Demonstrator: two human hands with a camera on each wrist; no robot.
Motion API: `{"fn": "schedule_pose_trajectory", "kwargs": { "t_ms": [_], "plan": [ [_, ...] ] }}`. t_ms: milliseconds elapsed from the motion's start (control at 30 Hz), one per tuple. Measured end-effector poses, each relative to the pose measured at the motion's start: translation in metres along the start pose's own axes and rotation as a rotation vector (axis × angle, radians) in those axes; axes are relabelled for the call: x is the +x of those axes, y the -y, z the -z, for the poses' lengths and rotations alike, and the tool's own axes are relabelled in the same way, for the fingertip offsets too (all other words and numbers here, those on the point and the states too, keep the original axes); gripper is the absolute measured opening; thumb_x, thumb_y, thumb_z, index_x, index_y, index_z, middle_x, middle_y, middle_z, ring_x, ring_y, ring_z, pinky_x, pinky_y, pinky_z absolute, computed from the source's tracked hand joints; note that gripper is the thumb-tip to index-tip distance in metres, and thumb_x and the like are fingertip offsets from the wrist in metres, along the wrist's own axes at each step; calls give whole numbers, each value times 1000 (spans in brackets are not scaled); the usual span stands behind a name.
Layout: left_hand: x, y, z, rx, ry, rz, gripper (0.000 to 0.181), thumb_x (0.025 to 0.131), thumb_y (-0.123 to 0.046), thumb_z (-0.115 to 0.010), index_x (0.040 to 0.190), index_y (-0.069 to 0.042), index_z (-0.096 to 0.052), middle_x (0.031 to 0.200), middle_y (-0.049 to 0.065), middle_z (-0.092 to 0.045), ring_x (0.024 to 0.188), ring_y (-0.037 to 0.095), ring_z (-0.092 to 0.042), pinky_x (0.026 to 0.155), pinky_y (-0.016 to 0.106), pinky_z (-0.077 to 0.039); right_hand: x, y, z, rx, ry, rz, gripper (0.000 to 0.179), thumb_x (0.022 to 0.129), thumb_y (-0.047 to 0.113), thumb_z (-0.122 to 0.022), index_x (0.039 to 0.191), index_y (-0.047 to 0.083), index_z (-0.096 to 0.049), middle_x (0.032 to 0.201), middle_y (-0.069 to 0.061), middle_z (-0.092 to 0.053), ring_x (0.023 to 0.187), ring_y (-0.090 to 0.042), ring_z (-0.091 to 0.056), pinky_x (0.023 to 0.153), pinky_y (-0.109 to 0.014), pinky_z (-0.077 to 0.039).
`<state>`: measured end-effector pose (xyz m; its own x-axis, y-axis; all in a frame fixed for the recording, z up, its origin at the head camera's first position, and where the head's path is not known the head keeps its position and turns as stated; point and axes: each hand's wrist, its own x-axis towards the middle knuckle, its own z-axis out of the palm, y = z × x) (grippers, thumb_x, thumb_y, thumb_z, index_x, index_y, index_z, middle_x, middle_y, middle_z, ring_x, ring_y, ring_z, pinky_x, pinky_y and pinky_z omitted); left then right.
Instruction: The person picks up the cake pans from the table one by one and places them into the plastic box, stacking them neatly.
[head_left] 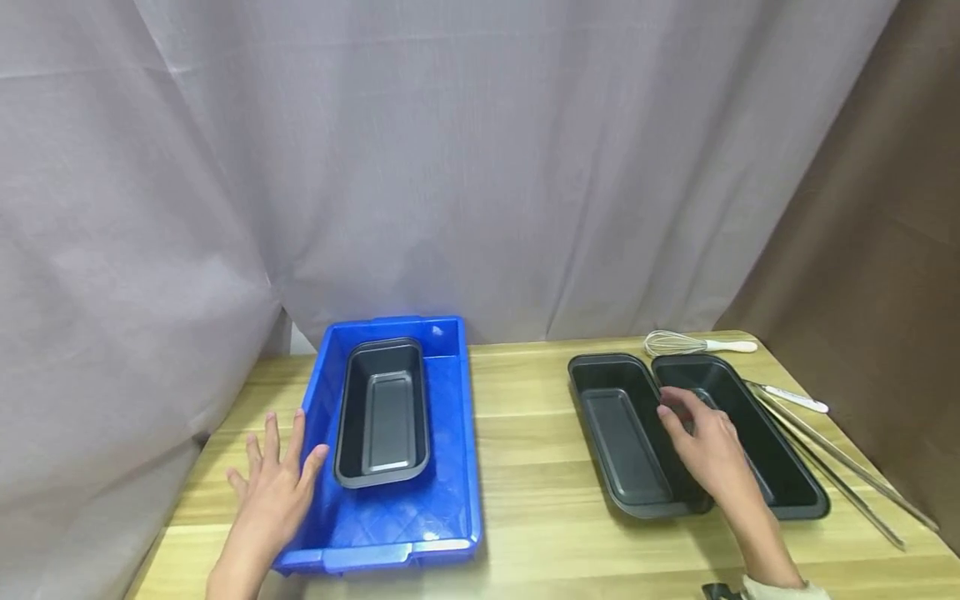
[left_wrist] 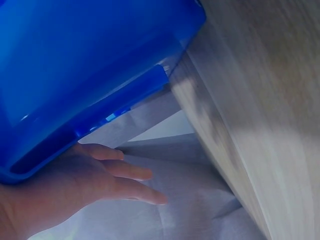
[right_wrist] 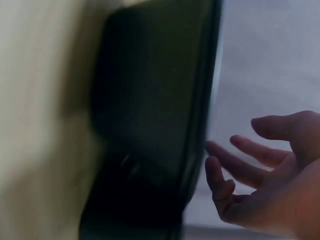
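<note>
A dark loaf pan (head_left: 390, 417) lies inside the blue plastic bin (head_left: 442, 508) on the left. My left hand (head_left: 272, 492) is spread at the bin's left side, its thumb over the rim; in the left wrist view this hand (left_wrist: 95, 182) lies right by the blue wall, fingers extended. Two more dark loaf pans stand side by side on the right, a left pan (head_left: 622, 442) and a right pan (head_left: 787, 467). Over their adjoining rims hovers my right hand (head_left: 708, 442), fingers loosely bent. The right wrist view shows this hand (right_wrist: 272, 180) beside a pan (right_wrist: 150, 90), nothing between thumb and fingers.
Behind the pans lies a whisk (head_left: 675, 342) with a white handle. Along the right edge are a white-handled utensil (head_left: 795, 398) and long metal tongs (head_left: 847, 462). The wooden table (head_left: 532, 467) shows between bin and pans. Grey curtain (head_left: 480, 167) hangs behind.
</note>
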<state>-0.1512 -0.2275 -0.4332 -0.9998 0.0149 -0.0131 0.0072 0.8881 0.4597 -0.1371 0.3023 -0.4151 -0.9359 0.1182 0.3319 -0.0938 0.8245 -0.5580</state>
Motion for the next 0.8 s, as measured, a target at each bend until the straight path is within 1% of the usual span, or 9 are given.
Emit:
{"fn": "schedule_pose_trajectory", "kwargs": {
  "t_ms": [100, 167, 233, 300, 433, 533, 633, 733, 800],
  "plan": [
    [1, 1, 0, 3, 3, 4, 74, 120, -47, -35, 175, -3, -12, 176, 41, 6, 157, 73, 5, 113, 96, 1, -5, -15, 7, -25, 68, -82, 40, 113, 17, -59, 144, -9, -59, 132, -38, -69, 118, -55, -57, 92, -65, -46],
    [1, 1, 0, 6, 7, 10, 74, 120, -48, -34, 175, -3, -12, 176, 41, 6, 157, 73, 5, 113, 96, 1, -7, -20, 8, -31, 89, -101, 41, 113, 17, -59, 145, -10, -58, 136, -39, -67, 119, -56, -57, 93, -67, -47],
    [2, 2, -1, 9, 16, 17, 74, 120, -49, -32, 175, -3, -11, 176, 41, 6, 157, 73, 5, 114, 96, 1, -10, -23, 8, -38, 82, -106, 41, 113, 17, -59, 144, -9, -58, 135, -38, -68, 118, -56, -58, 91, -67, -47],
    [2, 2, -2, 6, 21, 21, 75, 120, -50, -31, 175, -4, -11, 176, 40, 6, 157, 73, 5, 115, 95, 0, -13, -24, 7, -47, 52, -100, 38, 112, 14, -60, 141, -10, -60, 131, -37, -70, 115, -55, -59, 90, -66, -47],
    [1, 0, -2, -6, 17, 20, 74, 120, -49, -32, 175, -4, -11, 177, 40, 7, 158, 72, 5, 116, 94, -1, -17, -25, 4, -63, -8, -78, 33, 110, 10, -62, 136, -9, -64, 127, -35, -73, 111, -54, -62, 88, -65, -47],
    [0, 0, -2, -6, 7, 14, 74, 120, -48, -33, 175, -4, -12, 177, 40, 6, 158, 73, 3, 116, 94, -3, -18, -23, 2, -79, -22, -74, 31, 110, 10, -62, 135, -6, -67, 126, -33, -74, 110, -53, -64, 86, -66, -48],
    [0, 0, -1, -5, 2, 10, 74, 120, -48, -34, 176, -4, -12, 177, 40, 6, 158, 73, 2, 116, 94, -5, -18, -21, 1, -103, -24, -82, 29, 110, 11, -62, 133, -5, -69, 117, -32, -76, 106, -52, -65, 83, -65, -49],
    [0, -2, 0, -8, -10, 6, 73, 120, -46, -35, 175, -3, -13, 177, 40, 6, 158, 73, 1, 116, 94, -7, -16, -18, -1, -113, -37, -91, 27, 109, 11, -63, 130, -5, -70, 102, -28, -77, 97, -45, -68, 76, -58, -50],
    [0, -2, 0, -5, -17, 4, 73, 120, -45, -36, 175, -3, -14, 176, 41, 5, 158, 74, 0, 116, 94, -8, -14, -17, -2, -106, -46, -93, 26, 108, 11, -65, 127, -6, -72, 95, -22, -76, 90, -37, -68, 71, -50, -49]
  ]
}}
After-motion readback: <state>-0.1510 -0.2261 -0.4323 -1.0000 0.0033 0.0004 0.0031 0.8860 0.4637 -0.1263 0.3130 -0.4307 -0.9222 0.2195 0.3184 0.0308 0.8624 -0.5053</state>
